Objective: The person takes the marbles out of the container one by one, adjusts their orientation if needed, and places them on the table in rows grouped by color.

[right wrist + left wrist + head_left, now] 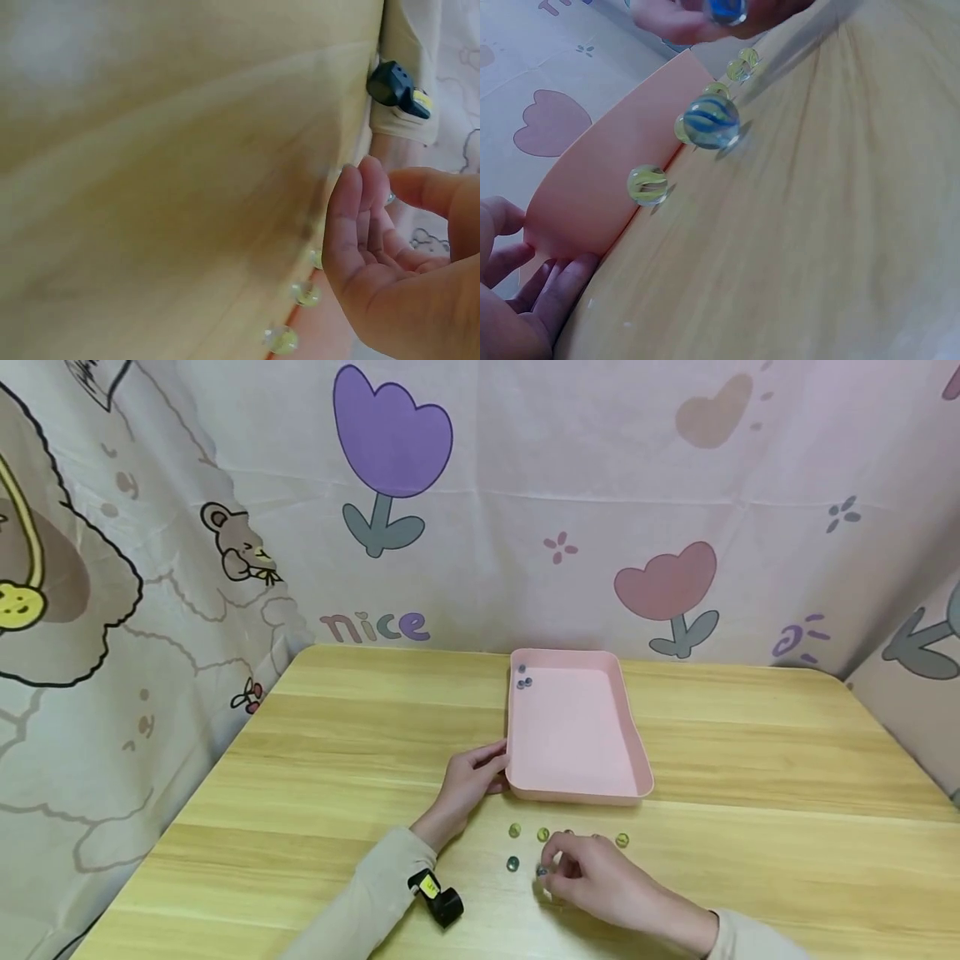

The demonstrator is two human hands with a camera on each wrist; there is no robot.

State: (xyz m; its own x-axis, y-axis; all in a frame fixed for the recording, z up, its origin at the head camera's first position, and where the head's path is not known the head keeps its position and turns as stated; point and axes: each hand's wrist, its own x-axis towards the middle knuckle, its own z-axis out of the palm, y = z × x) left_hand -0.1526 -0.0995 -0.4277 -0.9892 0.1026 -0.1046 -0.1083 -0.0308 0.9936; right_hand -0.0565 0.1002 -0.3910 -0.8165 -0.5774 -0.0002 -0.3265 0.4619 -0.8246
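A blue glass marble (727,9) is pinched between the thumb and fingertips of my right hand (596,881), low over the table. To its left, another blue-swirled marble (513,863) lies on the wood. Several yellow-green marbles (514,830) form a row just in front of the pink tray (577,797); my right hand partly hides some of them in the head view. My left hand (467,783) touches the tray's left side near the front corner, its fingers against the outer wall. Inside the tray, several small bluish marbles (521,684) sit together in the far left corner.
The wooden table (360,718) carries the tray near its far middle. A printed cloth (510,577) hangs right behind the table's back edge and along both sides. On the left sleeve is a black wrist camera (446,906).
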